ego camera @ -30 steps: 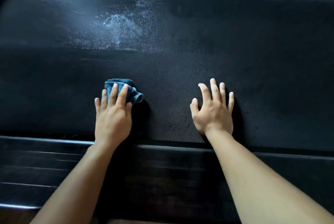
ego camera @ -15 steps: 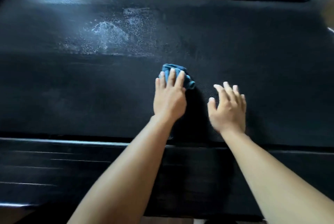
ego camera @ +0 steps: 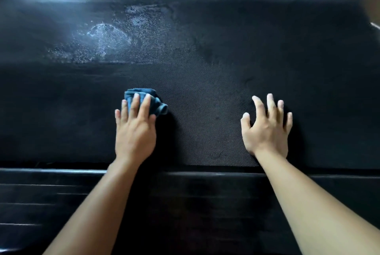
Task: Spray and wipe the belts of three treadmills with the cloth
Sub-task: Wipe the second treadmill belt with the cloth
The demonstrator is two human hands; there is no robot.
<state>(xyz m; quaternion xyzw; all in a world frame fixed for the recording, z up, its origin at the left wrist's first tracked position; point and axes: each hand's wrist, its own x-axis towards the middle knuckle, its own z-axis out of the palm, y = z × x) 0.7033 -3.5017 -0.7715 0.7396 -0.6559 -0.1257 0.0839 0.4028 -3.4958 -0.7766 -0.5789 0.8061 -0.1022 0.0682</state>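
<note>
Treadmill belt (ego camera: pixel 205 131) is stretching wide beyond its near edge.
Left hand (ego camera: pixel 134 133) is pressing cloth (ego camera: pixel 153 100), fingers straight; right hand (ego camera: pixel 266 131) is lying spread flat.

Cloth (ego camera: pixel 158 106): small, blue, bunched into wad, sitting on belt (ego camera: pixel 205 131) left of middle, pinned under straight fingers of left hand (ego camera: pixel 134 131). Belt: black, fine diagonal weave, whitish speckly spray patch (ego camera: pixel 115 38) further up, well apart from cloth.
</note>
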